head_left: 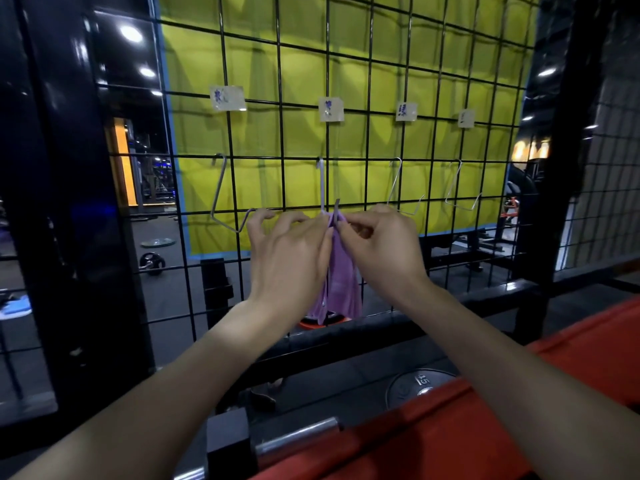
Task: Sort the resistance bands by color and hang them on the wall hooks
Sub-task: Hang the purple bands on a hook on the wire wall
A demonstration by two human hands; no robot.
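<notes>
**Operator:** Purple resistance band [337, 282] hangs below the second wire hook [322, 188] on the black grid panel [381, 140], its top fold at the hook's lower bend. Status of the hands?

**Checker:** Left hand [287, 251] is half-curled, fingertips touching the fold. Right hand [381, 244] pinches the fold between thumb and forefinger.

**Operator:** Risks?

**Checker:** Judged only: if the fold misses the upturned tip, the band may drop on release. Pulling could unseat the hook from the grid.

**Operator:** Labels?

**Checker:** Four taped paper tags [331, 109] carry blue handwriting, unreadable. The weight plate [420, 384] appears to show "45".
</notes>
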